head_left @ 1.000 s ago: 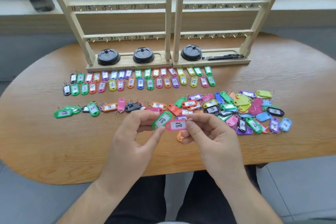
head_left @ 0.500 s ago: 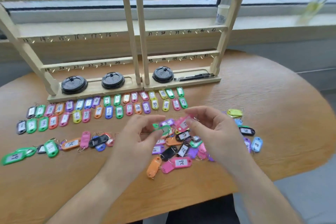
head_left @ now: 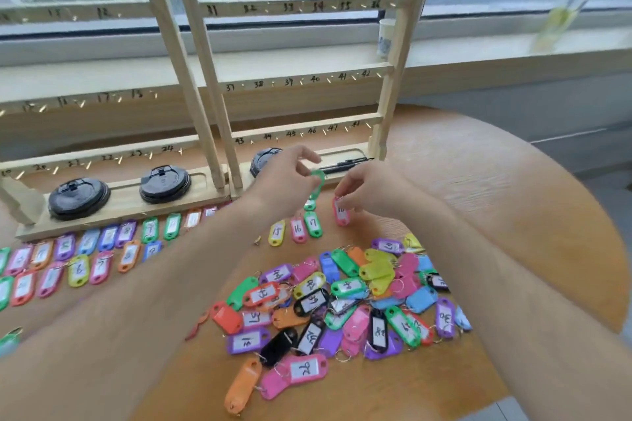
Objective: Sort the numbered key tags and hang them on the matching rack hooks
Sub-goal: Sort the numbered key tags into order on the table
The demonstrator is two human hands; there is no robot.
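My left hand (head_left: 285,178) pinches a green key tag (head_left: 317,184) just above the right end of the sorted rows. My right hand (head_left: 367,191) pinches a pink key tag (head_left: 341,214) marked 18 and holds it against the table beside the green tag 17 (head_left: 313,224). Two rows of sorted tags (head_left: 102,249) run leftward across the table. A heap of mixed coloured tags (head_left: 342,301) lies between my forearms. The wooden racks (head_left: 301,79) with numbered hooks stand behind.
Three black round lids (head_left: 79,197) sit in the rack bases, and a black pen (head_left: 342,166) lies in the right base. The round wooden table's edge (head_left: 581,215) curves off at the right. A paper cup (head_left: 386,39) stands on the window sill.
Both hands moved away from me, from above the heap to the end of the sorted rows. The pink tag 18 came down next to tag 17. My view shifted forward and right.
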